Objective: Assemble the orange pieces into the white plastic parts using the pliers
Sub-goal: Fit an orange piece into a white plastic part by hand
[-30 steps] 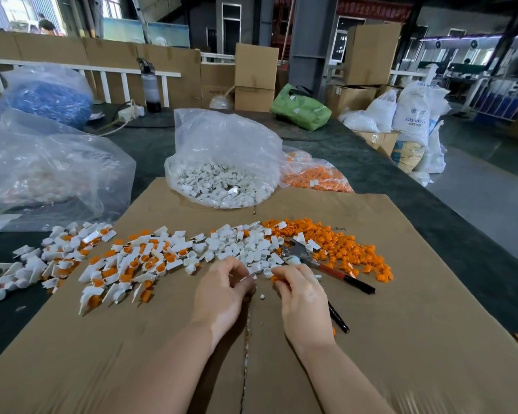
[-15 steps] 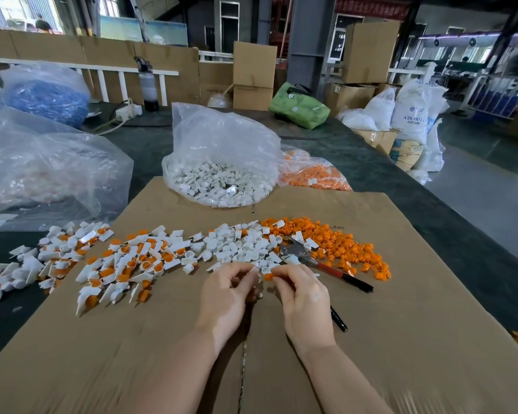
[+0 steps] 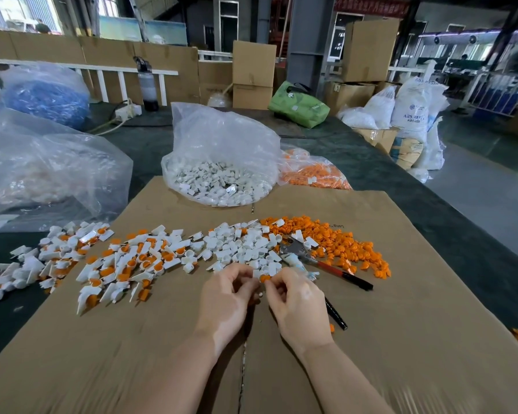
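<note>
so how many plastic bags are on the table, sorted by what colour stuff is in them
White parts: 1, the clear bag of white parts
Orange pieces: 1, the clear bag of orange pieces
Blue material: 1, the clear bag of blue material
Contents unclear: 1, the large clear bag on the left
Total: 4 bags

Head camera: single wide-angle view, worn by the person.
Looks forward and down from above the cardboard sheet [image 3: 371,339]; both hands sit close, low centre; bags, table and warehouse floor recede beyond, edges bowed by the lens. No second view to share.
</note>
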